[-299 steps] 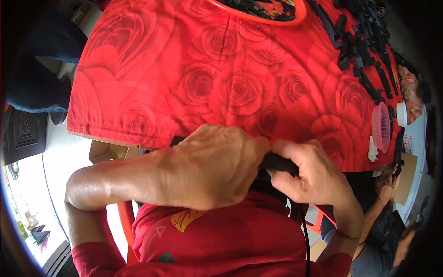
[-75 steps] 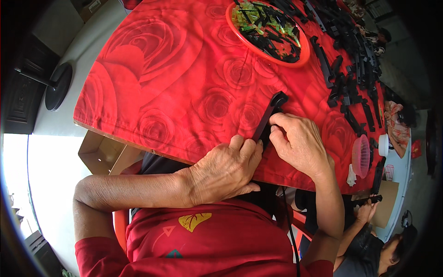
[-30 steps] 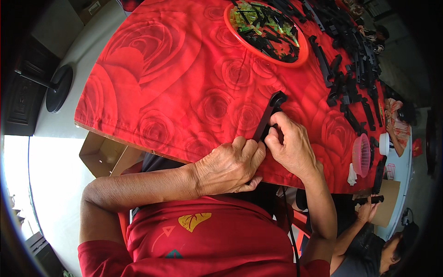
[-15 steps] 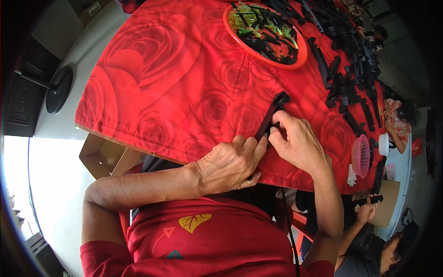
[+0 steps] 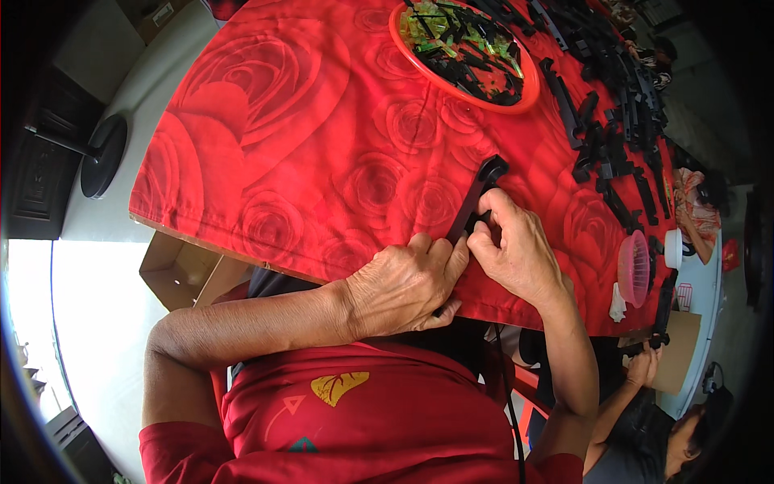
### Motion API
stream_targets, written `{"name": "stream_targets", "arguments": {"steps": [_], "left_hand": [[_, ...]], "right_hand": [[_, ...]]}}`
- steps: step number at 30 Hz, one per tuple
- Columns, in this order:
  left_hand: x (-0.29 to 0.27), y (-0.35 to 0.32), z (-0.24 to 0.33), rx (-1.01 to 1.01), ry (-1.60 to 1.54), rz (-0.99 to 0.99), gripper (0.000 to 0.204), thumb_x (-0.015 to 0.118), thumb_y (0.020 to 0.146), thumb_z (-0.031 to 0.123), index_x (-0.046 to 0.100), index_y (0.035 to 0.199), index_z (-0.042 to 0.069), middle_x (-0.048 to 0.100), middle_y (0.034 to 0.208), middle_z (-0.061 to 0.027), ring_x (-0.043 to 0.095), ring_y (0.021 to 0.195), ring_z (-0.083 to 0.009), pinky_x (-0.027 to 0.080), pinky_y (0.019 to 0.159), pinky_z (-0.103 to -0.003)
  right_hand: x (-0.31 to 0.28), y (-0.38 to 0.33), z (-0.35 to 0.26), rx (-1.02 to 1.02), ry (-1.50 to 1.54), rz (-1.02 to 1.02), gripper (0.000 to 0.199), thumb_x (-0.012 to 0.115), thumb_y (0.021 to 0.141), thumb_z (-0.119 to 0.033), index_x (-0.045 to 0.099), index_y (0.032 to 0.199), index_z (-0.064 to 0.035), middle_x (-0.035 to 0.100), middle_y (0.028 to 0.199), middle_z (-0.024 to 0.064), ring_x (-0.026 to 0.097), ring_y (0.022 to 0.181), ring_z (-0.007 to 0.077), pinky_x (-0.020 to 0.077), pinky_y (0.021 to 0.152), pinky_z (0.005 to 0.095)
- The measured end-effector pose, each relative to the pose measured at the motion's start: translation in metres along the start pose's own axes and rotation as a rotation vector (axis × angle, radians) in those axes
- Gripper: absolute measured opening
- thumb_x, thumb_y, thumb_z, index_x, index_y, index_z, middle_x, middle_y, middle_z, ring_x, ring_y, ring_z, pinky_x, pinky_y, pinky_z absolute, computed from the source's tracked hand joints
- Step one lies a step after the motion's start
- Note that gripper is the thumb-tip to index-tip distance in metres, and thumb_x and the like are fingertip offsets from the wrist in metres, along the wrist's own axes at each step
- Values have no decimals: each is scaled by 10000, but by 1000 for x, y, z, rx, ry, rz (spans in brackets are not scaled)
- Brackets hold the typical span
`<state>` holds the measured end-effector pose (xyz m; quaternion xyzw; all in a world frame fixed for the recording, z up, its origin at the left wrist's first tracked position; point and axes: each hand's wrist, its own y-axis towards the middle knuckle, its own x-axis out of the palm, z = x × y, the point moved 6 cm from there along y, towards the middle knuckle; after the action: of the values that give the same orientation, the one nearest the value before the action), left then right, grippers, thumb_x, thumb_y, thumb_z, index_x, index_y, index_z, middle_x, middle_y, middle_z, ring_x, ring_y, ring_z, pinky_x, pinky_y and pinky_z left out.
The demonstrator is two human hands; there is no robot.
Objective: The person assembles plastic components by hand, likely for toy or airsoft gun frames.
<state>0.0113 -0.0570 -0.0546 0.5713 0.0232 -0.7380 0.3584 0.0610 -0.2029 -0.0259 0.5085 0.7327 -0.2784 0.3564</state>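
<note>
A long black plastic part [image 5: 471, 196] with a knobbed far end lies slantwise over the near edge of the red tablecloth. My left hand [image 5: 403, 286] is closed round its near portion, and the lower end shows by the fingertips. Thumb and forefinger of my right hand [image 5: 520, 254] press together at the part's right side, a little farther up. Whether something small sits in that pinch is hidden by the fingers.
Beyond my hands stands an orange-red basin [image 5: 526, 95] of black and yellow-green pieces. Many black parts [image 5: 617, 129] are heaped at the right. A pink basket [image 5: 634, 270] and a white container [image 5: 673, 248] are near the right edge. A co-worker's hands [image 5: 642, 365] hold a black part.
My hands keep the same grip, with only a very small shift. At the lower right, the co-worker's hands and black part have moved slightly.
</note>
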Motion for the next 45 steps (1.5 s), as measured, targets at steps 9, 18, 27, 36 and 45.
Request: {"name": "stream_targets", "arguments": {"steps": [9, 18, 27, 36, 45], "left_hand": [[-1, 0, -1, -11, -58, 2, 730, 761, 872, 421, 547, 1330, -105, 551, 894, -121, 594, 781, -258, 539, 559, -361], [-42, -7, -5, -158, -439, -48, 756, 702, 989, 484, 452, 1463, -50, 567, 1093, -226, 657, 988, -387, 583, 754, -480], [-38, -6, -29, -599, -1031, 186, 582, 555, 1081, 267, 355, 1491, -93, 696, 1041, -305, 736, 1024, -415, 563, 854, -484], [-19, -10, -41, -675, -1255, 181, 418, 445, 1080, 140, 452, 1470, -10, 613, 1173, -77, 569, 1098, -143, 488, 952, -312], [-42, -7, -68, -725, -1103, 204, 219, 474, 1126, 234, 578, 1081, 47, 567, 778, 8, 537, 656, -79, 464, 592, -274]], "right_hand": [[-1, -1, -2, -36, -25, 23, 191, 616, 877, -2, 539, 1049, 32, 629, 685, 209, 670, 611, 396, 517, 579, 489], [-9, -19, -28, -99, -70, 218, 214, 647, 843, 21, 588, 1049, 25, 682, 830, 215, 705, 741, 406, 560, 649, 480], [1, -29, -67, -216, -33, 400, 476, 706, 842, 64, 590, 1303, 41, 724, 999, 217, 746, 844, 364, 613, 734, 429], [12, -30, -69, -302, 172, 467, 658, 832, 838, -32, 555, 1432, 26, 733, 1100, 204, 763, 955, 317, 615, 775, 379], [17, -20, -28, -222, 481, 411, 407, 732, 957, -45, 636, 1349, 6, 736, 1132, 134, 702, 952, 146, 564, 713, 261]]}}
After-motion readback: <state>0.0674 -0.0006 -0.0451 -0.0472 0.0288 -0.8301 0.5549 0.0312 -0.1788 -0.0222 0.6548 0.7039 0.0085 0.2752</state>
